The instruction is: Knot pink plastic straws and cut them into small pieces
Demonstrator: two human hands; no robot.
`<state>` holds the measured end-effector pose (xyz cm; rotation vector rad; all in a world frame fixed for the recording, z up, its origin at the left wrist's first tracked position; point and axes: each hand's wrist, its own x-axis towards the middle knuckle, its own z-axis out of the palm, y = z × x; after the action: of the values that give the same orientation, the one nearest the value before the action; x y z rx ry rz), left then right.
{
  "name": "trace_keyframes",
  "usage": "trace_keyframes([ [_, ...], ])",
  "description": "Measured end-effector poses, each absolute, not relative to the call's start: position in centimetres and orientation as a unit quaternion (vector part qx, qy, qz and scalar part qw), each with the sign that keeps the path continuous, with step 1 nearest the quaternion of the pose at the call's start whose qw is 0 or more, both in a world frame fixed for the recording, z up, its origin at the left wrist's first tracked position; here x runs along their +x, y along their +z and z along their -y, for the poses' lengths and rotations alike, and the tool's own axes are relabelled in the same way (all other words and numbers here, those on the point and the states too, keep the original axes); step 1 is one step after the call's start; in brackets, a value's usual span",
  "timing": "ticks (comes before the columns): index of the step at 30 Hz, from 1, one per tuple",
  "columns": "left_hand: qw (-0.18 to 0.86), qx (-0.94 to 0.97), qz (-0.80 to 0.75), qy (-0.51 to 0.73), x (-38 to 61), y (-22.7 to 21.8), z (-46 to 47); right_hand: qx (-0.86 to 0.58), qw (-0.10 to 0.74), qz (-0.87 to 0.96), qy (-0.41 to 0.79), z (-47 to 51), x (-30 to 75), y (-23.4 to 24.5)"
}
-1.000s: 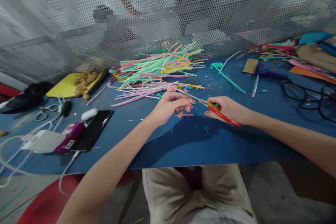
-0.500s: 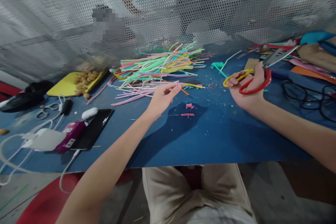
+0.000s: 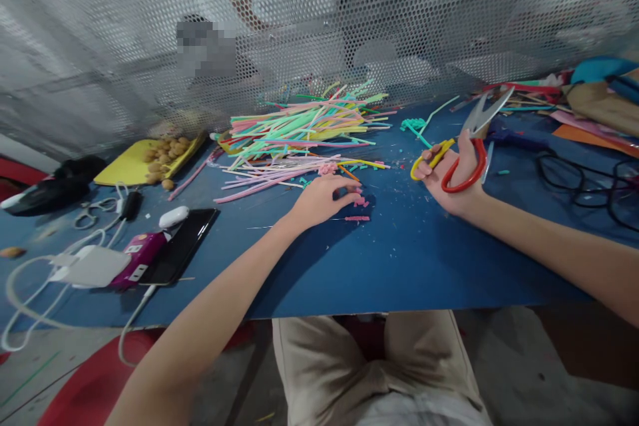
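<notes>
My left hand (image 3: 322,201) is low over the blue table, thumb and fingers curved and apart. Its fingertips are at a small pink curled piece (image 3: 360,202); whether they touch it I cannot tell. Just below lies a short pink strip (image 3: 357,218) with a thin wire-like line running left from it. Behind the knuckles rests a pink bumpy cluster (image 3: 328,168), against a pile of pastel craft stems (image 3: 304,121). My right hand (image 3: 452,173) holds large scissors (image 3: 467,163) with red and yellow handles, blades parted and pointing up and away.
On the left are a black phone (image 3: 180,246), a purple power block (image 3: 138,256), white cables, small scissors (image 3: 92,212) and round tan pieces on a yellow sheet (image 3: 120,163). A teal twisted piece (image 3: 413,124) and black cable (image 3: 582,176) lie right. Perforated metal (image 3: 309,6) closes the back.
My left hand has come down and slightly right to the small pink pieces, and its fingers have parted. The pink cluster now shows behind it. My right hand with the scissors has shifted left.
</notes>
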<state>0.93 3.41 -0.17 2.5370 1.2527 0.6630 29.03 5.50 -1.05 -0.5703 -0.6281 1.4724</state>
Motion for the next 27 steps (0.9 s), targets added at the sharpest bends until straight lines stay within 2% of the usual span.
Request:
trace_keyframes([
  [7, 0.03, 0.851, -0.472, 0.23, 0.0, 0.4, -3.7, -0.242, 0.613, 0.34, 0.671, -5.9, 29.7, -1.2],
  [16, -0.074, 0.737, -0.575, 0.347, -6.1, 1.8, -6.7, -0.234, 0.569, 0.388, 0.686, -5.3, 29.2, -1.2],
  [27, -0.033, 0.697, -0.645, 0.311, -9.7, -0.3, -8.9, -0.257, 0.579, 0.355, 0.687, -4.9, 28.8, -1.1],
])
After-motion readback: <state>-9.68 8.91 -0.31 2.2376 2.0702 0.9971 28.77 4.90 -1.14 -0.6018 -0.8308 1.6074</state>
